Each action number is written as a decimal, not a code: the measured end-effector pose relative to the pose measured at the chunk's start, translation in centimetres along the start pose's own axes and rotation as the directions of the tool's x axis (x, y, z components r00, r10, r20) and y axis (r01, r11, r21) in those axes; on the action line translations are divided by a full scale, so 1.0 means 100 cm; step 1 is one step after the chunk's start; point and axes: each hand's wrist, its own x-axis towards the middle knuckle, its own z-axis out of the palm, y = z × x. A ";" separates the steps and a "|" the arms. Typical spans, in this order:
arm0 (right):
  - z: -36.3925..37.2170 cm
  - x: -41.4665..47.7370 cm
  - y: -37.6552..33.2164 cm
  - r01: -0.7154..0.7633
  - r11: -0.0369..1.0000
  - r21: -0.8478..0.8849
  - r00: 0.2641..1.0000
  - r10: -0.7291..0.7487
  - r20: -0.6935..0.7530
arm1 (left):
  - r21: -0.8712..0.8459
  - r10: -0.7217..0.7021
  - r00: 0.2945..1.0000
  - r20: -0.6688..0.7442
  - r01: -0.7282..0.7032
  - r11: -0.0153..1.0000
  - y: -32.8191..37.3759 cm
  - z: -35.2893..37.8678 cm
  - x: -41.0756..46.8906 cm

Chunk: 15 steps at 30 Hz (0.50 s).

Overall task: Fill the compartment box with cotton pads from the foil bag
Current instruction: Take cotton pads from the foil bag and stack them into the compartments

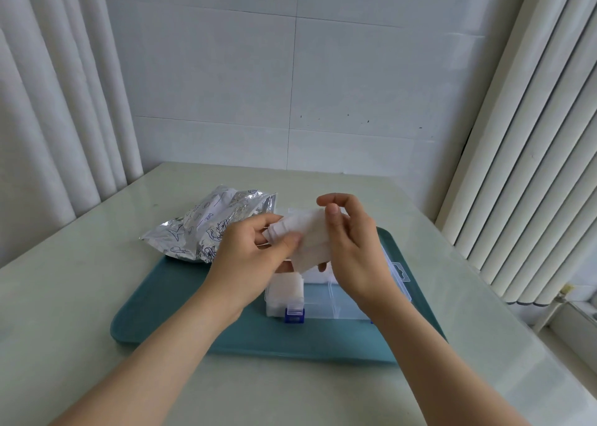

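Both hands hold a white stack of cotton pads point(308, 238) above the clear compartment box point(342, 302). My left hand point(252, 257) pinches the stack's left end between thumb and fingers. My right hand point(352, 247) grips its right side, thumb on top. The box stands on a teal tray point(181, 312), with a blue latch point(294, 315) at its front. Its front-left compartment holds white pads point(286, 291); the compartment to the right looks bare. A crumpled silver foil bag point(206, 228) with blue drawings lies at the tray's back left.
The tray rests on a pale green table point(97, 296). A tiled wall stands behind, curtains hang at the left, and vertical blinds point(533, 167) line the right. The box's clear lid point(399, 270) lies open to the right.
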 end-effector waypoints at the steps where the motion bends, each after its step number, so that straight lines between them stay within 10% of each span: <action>1: -0.002 0.001 0.001 0.001 1.000 -0.018 1.000 -0.001 0.002 | -0.040 -0.029 0.999 -0.030 0.028 0.999 -0.001 -0.001 0.001; 15: -0.006 0.002 0.002 -0.103 0.995 0.017 0.995 0.103 -0.008 | -0.067 0.034 0.999 -0.023 -0.035 0.997 -0.007 -0.010 0.006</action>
